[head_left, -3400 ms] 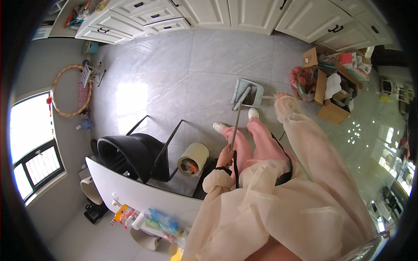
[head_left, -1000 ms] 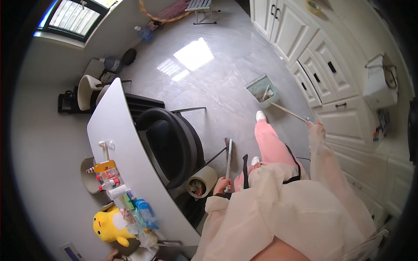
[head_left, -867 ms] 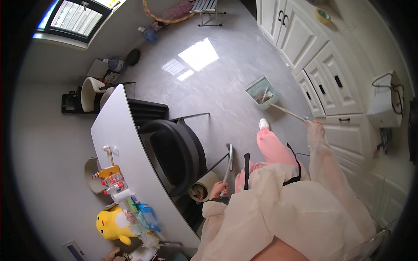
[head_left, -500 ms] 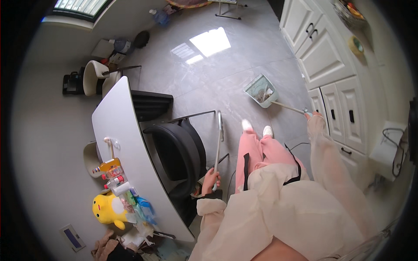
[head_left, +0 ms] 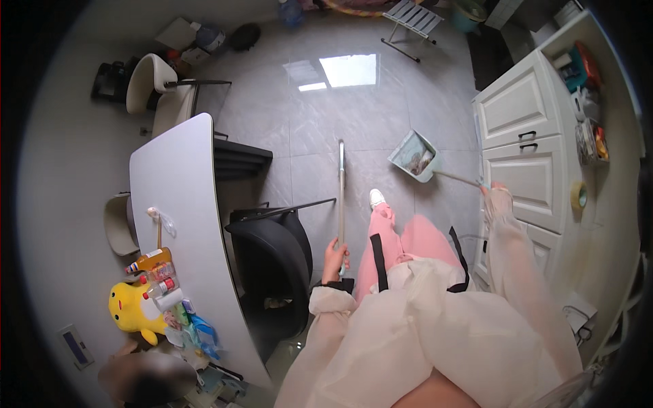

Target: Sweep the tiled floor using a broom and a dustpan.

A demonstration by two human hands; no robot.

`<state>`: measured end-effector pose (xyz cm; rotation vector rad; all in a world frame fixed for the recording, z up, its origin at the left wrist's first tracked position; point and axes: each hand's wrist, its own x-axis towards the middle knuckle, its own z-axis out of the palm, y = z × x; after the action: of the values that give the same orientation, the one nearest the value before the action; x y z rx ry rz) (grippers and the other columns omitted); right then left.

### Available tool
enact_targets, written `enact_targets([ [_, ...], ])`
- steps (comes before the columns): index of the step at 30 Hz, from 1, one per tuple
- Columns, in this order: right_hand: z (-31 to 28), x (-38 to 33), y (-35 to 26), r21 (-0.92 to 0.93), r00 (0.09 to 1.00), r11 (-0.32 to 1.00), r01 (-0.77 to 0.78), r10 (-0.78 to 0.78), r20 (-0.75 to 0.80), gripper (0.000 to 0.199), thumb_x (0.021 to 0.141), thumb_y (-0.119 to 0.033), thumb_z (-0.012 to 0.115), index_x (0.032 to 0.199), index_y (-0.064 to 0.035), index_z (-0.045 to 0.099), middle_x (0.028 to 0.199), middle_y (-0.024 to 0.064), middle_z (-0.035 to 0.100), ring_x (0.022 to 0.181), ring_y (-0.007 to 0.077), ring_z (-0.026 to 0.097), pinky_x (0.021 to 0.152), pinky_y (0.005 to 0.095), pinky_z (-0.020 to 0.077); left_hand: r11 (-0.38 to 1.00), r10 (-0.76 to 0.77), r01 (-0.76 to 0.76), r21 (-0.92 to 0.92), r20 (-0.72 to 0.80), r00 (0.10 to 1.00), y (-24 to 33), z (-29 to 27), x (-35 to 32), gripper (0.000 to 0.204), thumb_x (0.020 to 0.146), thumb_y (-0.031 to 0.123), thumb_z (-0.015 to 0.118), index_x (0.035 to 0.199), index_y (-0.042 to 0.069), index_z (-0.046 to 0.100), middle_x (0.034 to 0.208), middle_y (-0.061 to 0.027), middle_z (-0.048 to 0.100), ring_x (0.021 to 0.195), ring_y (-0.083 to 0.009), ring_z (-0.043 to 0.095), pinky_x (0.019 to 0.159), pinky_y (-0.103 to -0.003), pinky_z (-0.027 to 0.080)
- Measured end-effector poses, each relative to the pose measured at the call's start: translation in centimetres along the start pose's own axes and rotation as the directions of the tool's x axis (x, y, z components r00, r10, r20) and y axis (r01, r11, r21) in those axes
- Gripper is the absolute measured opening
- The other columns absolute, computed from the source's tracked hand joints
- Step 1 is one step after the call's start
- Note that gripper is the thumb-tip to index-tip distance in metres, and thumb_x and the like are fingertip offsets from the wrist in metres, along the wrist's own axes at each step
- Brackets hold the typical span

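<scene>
We see two hands at work, each with one long-handled tool. The left hand (head_left: 335, 253) has its fingers clenched around the lower end of one broom handle (head_left: 341, 197), which runs straight up the picture over the grey tiled floor (head_left: 381, 109), just beside one black chair (head_left: 272, 262). The right hand (head_left: 495, 197), out at the end of a sheer sleeve, grips the thin stick of one dustpan (head_left: 415, 156); its fingers are wrapped on that stick. The dustpan sits out in front of the one white shoe (head_left: 376, 198) we can see, near the white cabinets (head_left: 527, 136), and holds some debris. On the white table (head_left: 187, 204) at the left we count one yellow plush toy (head_left: 131, 307) and a cluster of bottles, too crowded to count. One pale chair (head_left: 160, 88) stands at the table's far end.
</scene>
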<state>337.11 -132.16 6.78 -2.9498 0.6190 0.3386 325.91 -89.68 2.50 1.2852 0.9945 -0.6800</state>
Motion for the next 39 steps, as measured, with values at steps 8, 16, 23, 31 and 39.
enact_targets([
  [8, 1.7, 16.7, -3.9, -0.141, 0.972, 0.963, 0.23, -0.234, -0.011, 0.028, 0.075, -0.03, 0.054, 0.076, -0.0017, 0.053, 0.075, 0.0167, 0.055, 0.073, 0.0321, 0.053, 0.064, 0.0407, 0.0422, 0.999, -0.022, 0.015, -0.047, -0.134, 0.991, 8.4, 2.2, 4.2, 0.047, 0.078, 0.016, 0.052, 0.12, 0.008, 0.032, 0.06, -0.0034, 0.044, 0.04, -0.009, 0.038, 0.033, -0.022, 0.031],
  [16, 1.2, 31.3, -9.8, -0.126, 0.94, 0.958, 0.257, -0.218, 0.262, 0.023, 0.072, -0.028, 0.055, 0.076, -0.0047, 0.057, 0.079, 0.0156, 0.057, 0.078, 0.0305, 0.055, 0.068, 0.0399, 0.0428, 0.984, -0.08, 0.036, -0.176, -0.248, 0.965, 15.6, 4.3, 8.7, 0.048, 0.079, 0.017, 0.05, 0.121, 0.008, 0.029, 0.058, -0.0035, 0.043, 0.039, -0.0102, 0.038, 0.033, -0.023, 0.032],
  [23, 0.8, 37.8, -11.5, -0.147, 0.911, 0.92, 0.364, -0.318, 0.263, 0.021, 0.071, -0.025, 0.053, 0.077, -0.0058, 0.058, 0.08, 0.0156, 0.057, 0.079, 0.0305, 0.055, 0.069, 0.041, 0.0426, 0.961, -0.101, 0.009, -0.276, -0.319, 0.942, 21.6, 5.6, 11.0, 0.051, 0.078, 0.011, 0.047, 0.123, 0.006, 0.024, 0.058, -0.0041, 0.043, 0.038, -0.0105, 0.037, 0.032, -0.023, 0.031],
  [31, 3.9, 42.0, -10.2, 0.129, 0.958, 0.973, 0.193, -0.215, 0.188, 0.016, 0.071, -0.016, 0.055, 0.079, -0.0022, 0.052, 0.08, 0.0181, 0.053, 0.077, 0.0329, 0.051, 0.065, 0.0416, 0.0421, 0.973, -0.069, 0.001, -0.23, -0.289, 0.955, 32.2, 5.3, 17.3, 0.039, 0.078, 0.012, 0.045, 0.115, 0.004, 0.034, 0.059, -0.0041, 0.042, 0.038, -0.0101, 0.038, 0.031, -0.024, 0.033],
  [39, 6.4, 42.2, -10.7, 0.27, 0.954, 0.949, -0.16, 0.078, 0.288, 0.019, 0.075, -0.018, 0.051, 0.077, 0.0016, 0.051, 0.079, 0.0182, 0.053, 0.07, 0.0282, 0.053, 0.062, 0.0389, 0.0449, 0.991, 0.042, -0.074, -0.115, -0.259, 0.965, 47.2, 2.9, 29.0, 0.046, 0.078, 0.015, 0.046, 0.119, 0.003, 0.03, 0.059, -0.0047, 0.043, 0.037, -0.0108, 0.038, 0.03, -0.025, 0.033],
])
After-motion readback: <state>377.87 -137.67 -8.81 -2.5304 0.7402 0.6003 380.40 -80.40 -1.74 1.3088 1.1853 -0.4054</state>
